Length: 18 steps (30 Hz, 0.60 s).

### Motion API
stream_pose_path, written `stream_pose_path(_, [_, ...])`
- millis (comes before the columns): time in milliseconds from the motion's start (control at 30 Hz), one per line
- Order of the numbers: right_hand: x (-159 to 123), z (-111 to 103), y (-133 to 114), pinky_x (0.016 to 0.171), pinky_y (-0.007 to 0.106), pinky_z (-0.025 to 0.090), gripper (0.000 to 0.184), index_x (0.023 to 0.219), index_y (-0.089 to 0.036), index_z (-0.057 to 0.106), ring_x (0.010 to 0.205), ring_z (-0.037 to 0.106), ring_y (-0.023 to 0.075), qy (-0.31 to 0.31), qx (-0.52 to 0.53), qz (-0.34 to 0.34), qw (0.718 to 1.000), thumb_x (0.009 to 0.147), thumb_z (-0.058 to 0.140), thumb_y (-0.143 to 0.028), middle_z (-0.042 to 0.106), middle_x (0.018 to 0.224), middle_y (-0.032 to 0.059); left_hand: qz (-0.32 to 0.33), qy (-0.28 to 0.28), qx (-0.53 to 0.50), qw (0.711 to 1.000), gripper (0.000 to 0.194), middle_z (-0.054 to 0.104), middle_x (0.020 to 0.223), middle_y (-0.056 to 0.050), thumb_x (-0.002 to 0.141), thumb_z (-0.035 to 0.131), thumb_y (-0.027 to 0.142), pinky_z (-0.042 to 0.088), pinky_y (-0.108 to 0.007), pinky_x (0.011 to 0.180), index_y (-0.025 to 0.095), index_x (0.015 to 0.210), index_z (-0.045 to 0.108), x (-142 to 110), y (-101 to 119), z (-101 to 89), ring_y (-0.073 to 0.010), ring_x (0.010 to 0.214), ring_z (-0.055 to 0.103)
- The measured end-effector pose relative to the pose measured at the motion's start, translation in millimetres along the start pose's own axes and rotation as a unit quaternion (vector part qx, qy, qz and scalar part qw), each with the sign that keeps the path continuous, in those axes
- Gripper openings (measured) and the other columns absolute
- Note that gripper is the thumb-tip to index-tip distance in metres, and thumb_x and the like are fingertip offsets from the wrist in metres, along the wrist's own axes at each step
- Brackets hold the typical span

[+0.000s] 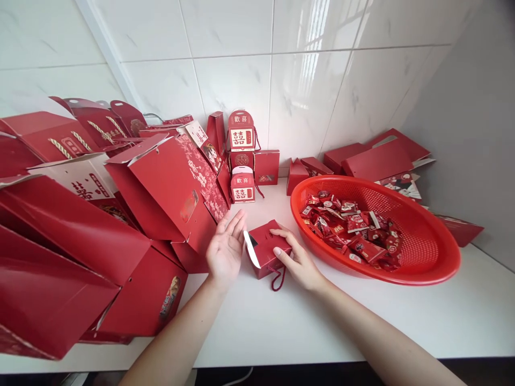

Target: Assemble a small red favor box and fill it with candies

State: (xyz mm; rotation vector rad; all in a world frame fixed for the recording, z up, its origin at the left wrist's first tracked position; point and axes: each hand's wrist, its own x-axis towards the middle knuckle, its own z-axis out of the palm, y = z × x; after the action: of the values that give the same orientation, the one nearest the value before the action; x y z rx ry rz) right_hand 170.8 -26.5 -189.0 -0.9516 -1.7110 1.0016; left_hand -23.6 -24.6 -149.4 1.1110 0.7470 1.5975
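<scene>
On the white tabletop, a small red gift box (265, 247) lies on its side. Its white-edged flap stands out at the left end, and a dark red cord loop hangs at the near side. My right hand (296, 260) grips the box from the right, with fingers and thumb on its upper face. Beside the flap, my left hand (226, 249) is open, palm turned up and fingers stretched out. Whether its fingertips touch the flap, I cannot tell. To the right stands a red plastic basket (426, 236) holding many wrapped candies (362, 230).
Large red gift boxes (156, 187) crowd the left side. Small red boxes with cords (242, 136) are stacked against the white tiled wall (233, 75). More red boxes (374, 158) lie behind the basket, near a grey panel (475, 134) on the right.
</scene>
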Motion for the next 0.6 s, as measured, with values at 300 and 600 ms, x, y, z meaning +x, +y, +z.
stream_pose_path(300, [-0.1, 0.2, -1.2, 0.119, 0.042, 0.023, 0.061, 0.151, -0.031, 0.025, 0.143, 0.026, 0.0209, -0.044, 0.055, 0.003, 0.998, 0.096, 0.049, -0.044, 0.025, 0.157, 0.003, 0.13, -0.164, 0.536, 0.818, 0.061, 0.008, 0.162, -0.005, 0.094, 0.05, 0.038, 0.015, -0.052, 0.12, 0.027, 0.15, 0.029, -23.9, -10.3, 15.3, -0.0295, 0.149, 0.004])
stream_pose_path(600, [-1.1, -0.7, 2.4, 0.112, 0.042, 0.034, 0.036, 0.13, -0.027, 0.047, 0.131, 0.043, 0.0218, -0.041, 0.023, -0.012, 0.999, 0.098, 0.044, -0.043, 0.043, 0.144, 0.006, 0.147, -0.203, 0.638, 0.728, 0.055, 0.028, 0.157, -0.006, 0.094, 0.048, 0.046, 0.026, -0.047, 0.118, 0.024, 0.144, 0.043, -11.6, 0.4, 6.3, -0.0264, 0.147, 0.017])
